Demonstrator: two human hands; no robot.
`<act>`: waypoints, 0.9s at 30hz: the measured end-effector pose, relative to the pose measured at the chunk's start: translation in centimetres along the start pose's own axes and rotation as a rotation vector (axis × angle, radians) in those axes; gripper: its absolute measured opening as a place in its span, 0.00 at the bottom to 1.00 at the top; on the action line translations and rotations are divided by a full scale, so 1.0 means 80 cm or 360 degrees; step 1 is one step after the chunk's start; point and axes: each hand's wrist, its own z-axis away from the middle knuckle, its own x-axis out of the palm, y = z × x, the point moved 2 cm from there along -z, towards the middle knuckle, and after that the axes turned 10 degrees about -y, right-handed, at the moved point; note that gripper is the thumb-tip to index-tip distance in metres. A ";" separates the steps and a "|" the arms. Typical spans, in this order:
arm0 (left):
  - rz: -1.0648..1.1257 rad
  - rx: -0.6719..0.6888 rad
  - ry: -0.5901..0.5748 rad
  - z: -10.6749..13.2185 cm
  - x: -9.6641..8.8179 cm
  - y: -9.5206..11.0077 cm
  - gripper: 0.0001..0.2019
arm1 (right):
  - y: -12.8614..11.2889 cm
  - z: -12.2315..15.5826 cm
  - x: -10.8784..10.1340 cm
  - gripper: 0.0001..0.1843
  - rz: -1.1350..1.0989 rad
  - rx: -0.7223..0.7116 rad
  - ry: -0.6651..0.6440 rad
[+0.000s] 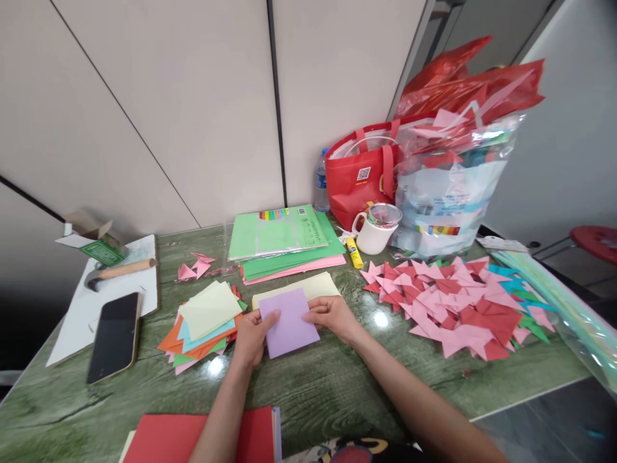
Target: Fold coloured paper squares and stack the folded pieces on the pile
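A lilac square of paper (289,325) lies on the green table (337,386) in front of me. My left hand (254,337) pinches its left edge, thumb on top. On the right edge sits my right hand (331,316), fingers curled and pressing the paper. Under the lilac sheet lies a pale yellow sheet (308,287). Left of my hands is a loose stack of coloured squares (205,321).
Several folded pink and red paper pieces (453,305) are spread at the right. Behind stand a green paper pack (284,238), a white mug (376,230), a yellow glue stick (355,253), a red bag (361,173) and a plastic bag (448,193). A phone (114,335) and a hammer (120,271) lie left. Red paper (193,437) is near me.
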 end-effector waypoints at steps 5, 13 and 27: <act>0.0026 0.0053 0.0005 -0.001 -0.002 -0.001 0.15 | -0.004 0.002 0.002 0.25 -0.0034 -0.0086 -0.0127; 0.0077 0.0082 0.0046 -0.001 -0.001 0.001 0.16 | -0.003 0.004 -0.003 0.15 0.0132 -0.0077 -0.0286; 0.0117 0.0031 0.0040 -0.003 -0.002 -0.004 0.16 | 0.002 0.000 -0.008 0.19 0.0202 -0.0061 -0.0237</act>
